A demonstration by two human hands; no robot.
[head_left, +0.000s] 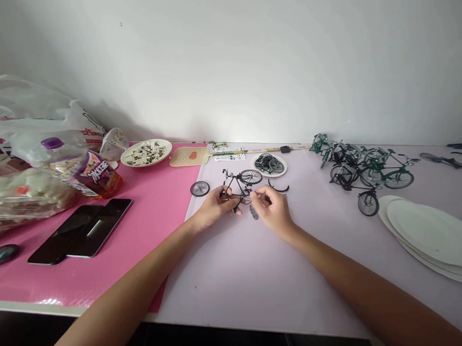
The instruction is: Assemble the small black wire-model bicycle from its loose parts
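Note:
My left hand (217,208) is closed around the black frame of a small model bicycle (235,187), just above the lilac table. One spoked wheel is on the frame's far side. At the frame's right end, my right hand (269,207) has thumb and forefinger pinched; whatever sits between those fingertips is too small to make out. Below the frame, near the right fingers, lies a small dark grey part (254,212). A loose black wheel (199,188) rests left of my left hand. Behind my right hand are thin curved black parts (279,187).
A white plate (285,171) holds black parts behind the hands. Assembled model bicycles (386,171) stand at the right, near stacked white plates (429,230). On the left are two phones (81,231), a mouse (1,256), a drink pouch (87,170) and a bowl (167,149).

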